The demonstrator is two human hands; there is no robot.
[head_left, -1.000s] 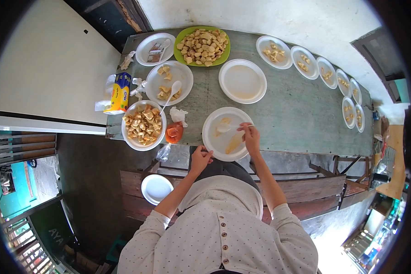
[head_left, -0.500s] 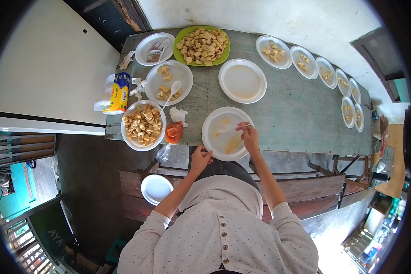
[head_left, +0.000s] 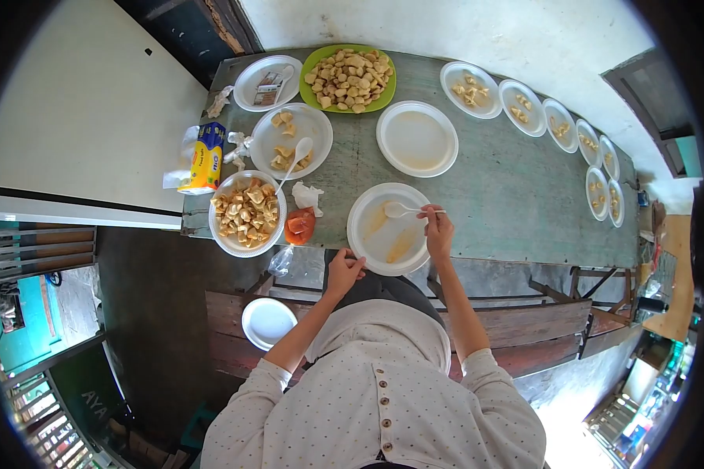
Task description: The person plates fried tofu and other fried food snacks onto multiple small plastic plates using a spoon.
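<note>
In front of me at the table's near edge lies a white plate point(head_left: 389, 256) with two yellowish-brown smears of sauce on it. My left hand point(head_left: 346, 273) is closed on the plate's lower left rim. Between the fingers of my right hand point(head_left: 439, 233) is the handle of a white plastic spoon point(head_left: 399, 209), its bowl over the upper part of the plate, by the left smear. A knotted bag of orange-red sauce point(head_left: 299, 226) sits left of the plate. Beyond my plate is another white plate point(head_left: 417, 139) with no food on it.
Fried pieces fill a green plate point(head_left: 348, 80) and a white bowl point(head_left: 245, 214). Between them, a plate point(head_left: 318, 129) holds some pieces and a spoon. Several plates with portions point(head_left: 470, 91) line the right side. A tissue pack point(head_left: 206, 160) lies left; a bench point(head_left: 516, 324) stands below.
The spoon has shifted from a blurred stroke to a clear position higher on the plate, with the left smear longer. My right hand has moved slightly right; my left hand stays at the rim.
</note>
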